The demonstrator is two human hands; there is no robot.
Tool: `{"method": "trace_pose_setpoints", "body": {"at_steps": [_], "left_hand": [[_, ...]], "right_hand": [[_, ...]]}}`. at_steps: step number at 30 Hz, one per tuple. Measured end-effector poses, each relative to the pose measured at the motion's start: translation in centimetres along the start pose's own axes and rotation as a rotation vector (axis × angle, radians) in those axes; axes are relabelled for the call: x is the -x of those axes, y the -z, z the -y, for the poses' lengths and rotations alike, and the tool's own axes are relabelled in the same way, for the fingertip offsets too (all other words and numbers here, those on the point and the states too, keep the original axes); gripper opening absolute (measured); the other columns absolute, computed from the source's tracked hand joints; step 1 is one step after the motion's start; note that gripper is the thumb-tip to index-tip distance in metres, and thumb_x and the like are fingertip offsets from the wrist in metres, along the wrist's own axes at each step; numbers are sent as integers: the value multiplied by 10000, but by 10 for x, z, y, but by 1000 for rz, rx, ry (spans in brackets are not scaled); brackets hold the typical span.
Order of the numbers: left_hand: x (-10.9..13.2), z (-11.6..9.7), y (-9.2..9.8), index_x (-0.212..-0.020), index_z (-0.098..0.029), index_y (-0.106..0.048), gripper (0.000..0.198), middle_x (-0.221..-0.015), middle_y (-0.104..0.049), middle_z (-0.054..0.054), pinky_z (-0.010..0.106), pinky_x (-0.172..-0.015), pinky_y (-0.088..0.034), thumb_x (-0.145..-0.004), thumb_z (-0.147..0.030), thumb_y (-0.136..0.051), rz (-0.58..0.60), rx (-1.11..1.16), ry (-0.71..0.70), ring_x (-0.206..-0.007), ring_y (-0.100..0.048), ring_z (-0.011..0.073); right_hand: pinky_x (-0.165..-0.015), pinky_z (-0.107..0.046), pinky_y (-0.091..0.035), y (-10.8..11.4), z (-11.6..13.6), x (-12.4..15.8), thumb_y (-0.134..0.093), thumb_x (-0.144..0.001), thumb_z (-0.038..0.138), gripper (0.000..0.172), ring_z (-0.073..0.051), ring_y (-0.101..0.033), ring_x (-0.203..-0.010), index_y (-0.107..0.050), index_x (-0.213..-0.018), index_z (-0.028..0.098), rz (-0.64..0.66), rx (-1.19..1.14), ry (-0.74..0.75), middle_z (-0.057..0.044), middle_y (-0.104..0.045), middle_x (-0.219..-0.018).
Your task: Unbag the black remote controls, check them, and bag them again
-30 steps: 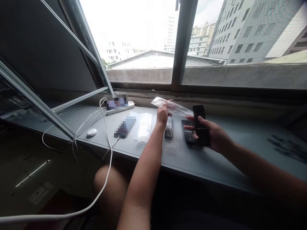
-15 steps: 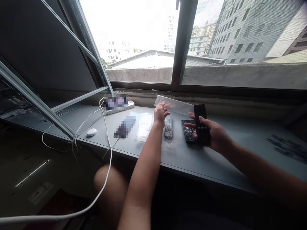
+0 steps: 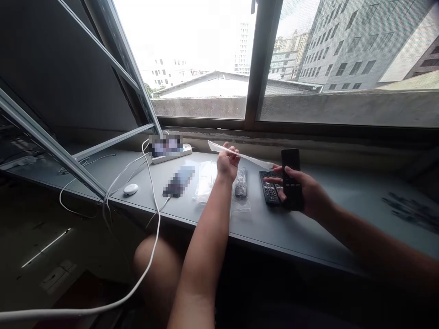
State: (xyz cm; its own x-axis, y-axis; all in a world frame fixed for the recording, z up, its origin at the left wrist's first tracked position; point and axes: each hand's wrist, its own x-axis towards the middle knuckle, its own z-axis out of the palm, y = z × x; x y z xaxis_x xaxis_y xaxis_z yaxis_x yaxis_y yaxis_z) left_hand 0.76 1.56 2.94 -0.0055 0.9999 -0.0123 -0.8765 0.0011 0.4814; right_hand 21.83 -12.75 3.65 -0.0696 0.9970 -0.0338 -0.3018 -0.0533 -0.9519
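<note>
My left hand (image 3: 227,164) is raised above the grey ledge (image 3: 308,228) and pinches a long clear plastic bag (image 3: 250,158), which stretches to the right, edge-on. My right hand (image 3: 305,194) grips a slim black remote (image 3: 291,178), held upright with the thumb on its face. Just left of it a second black remote (image 3: 269,191) with many buttons lies on the ledge. A small dark remote inside a clear bag (image 3: 241,187) lies below my left hand.
Another clear bag (image 3: 206,181), a phone (image 3: 179,181) on a cable, a white round device (image 3: 131,189) and a white power strip (image 3: 171,153) lie to the left. White cables (image 3: 151,214) hang over the front edge. A window frame (image 3: 260,64) stands behind.
My left hand has turned and pulled the clear bag leftward, so it now shows edge-on instead of flat. The right hand with the slim remote has shifted slightly right.
</note>
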Motion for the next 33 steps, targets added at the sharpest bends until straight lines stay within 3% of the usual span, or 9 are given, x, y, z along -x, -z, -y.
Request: {"method": "trace_pose_setpoints", "body": {"at_steps": [3,9,12,14,16,24,27,30,33], "left_hand": [[5,-2,-4,-1455,-234,-661,459,-896,-614,8,235,-731,-521,-1026,-135,-531,73,-17,-3,-708,-602,117],[16,-1,-7,-1475,-209,-752,512,-777,-544,27,329,-823,-534,-991,-216,-585,248,-233,100,-778,-603,199],[21,-4,-8,-1490,-211,-758,527,-730,-509,23,342,-813,-535,-981,-290,-649,309,-284,143,-788,-597,219],[23,-5,-8,-1515,-209,-749,557,-717,-502,25,353,-833,-542,-976,-325,-663,331,-287,149,-823,-620,235],[25,-7,-8,-1534,-204,-740,583,-712,-507,30,367,-871,-549,-974,-345,-662,343,-280,147,-857,-643,247],[22,-8,-7,-1554,-219,-724,612,-756,-606,56,387,-860,-554,-961,-361,-668,336,-271,138,-778,-603,221],[22,-9,-6,-1559,-231,-719,609,-744,-580,41,357,-762,-541,-964,-348,-652,328,-285,138,-700,-542,193],[23,-9,-5,-1558,-231,-716,598,-723,-552,27,335,-695,-524,-974,-333,-640,327,-299,146,-652,-488,177],[22,-9,-5,-1559,-227,-710,596,-738,-578,31,345,-702,-537,-978,-351,-660,318,-305,182,-649,-495,173]], "right_hand": [[-451,-264,-556,-3,2,1,-709,-1086,383,203,-252,-842,-966,-821,-987,246,12,-4,26,-64,-656,-1700],[-441,-321,-582,-5,3,2,-756,-1048,422,267,-203,-749,-692,-807,-1270,282,40,37,-46,-126,-776,-1508],[-448,-315,-560,-3,1,3,-805,-1022,441,406,-186,-660,-575,-788,-1380,249,79,34,-101,-117,-860,-1109],[-457,-300,-535,-2,-1,4,-828,-1013,495,520,-186,-614,-517,-766,-1442,207,115,62,-147,-62,-786,-788],[-454,-285,-507,0,-2,5,-855,-990,541,604,-191,-602,-495,-746,-1466,185,135,95,-176,-29,-713,-655],[-455,-299,-505,1,-4,4,-870,-986,486,637,-202,-605,-477,-698,-1536,212,118,84,-121,-37,-759,-700],[-424,-302,-495,0,-1,5,-797,-1033,493,564,-170,-608,-485,-699,-1555,302,156,28,-94,-100,-878,-1094],[-411,-301,-486,-1,0,6,-756,-1058,512,484,-156,-630,-519,-736,-1507,333,200,25,-91,-132,-836,-1410],[-429,-312,-482,0,-1,7,-772,-1047,526,498,-181,-627,-504,-775,-1472,267,222,88,-101,-143,-885,-1153]]}}
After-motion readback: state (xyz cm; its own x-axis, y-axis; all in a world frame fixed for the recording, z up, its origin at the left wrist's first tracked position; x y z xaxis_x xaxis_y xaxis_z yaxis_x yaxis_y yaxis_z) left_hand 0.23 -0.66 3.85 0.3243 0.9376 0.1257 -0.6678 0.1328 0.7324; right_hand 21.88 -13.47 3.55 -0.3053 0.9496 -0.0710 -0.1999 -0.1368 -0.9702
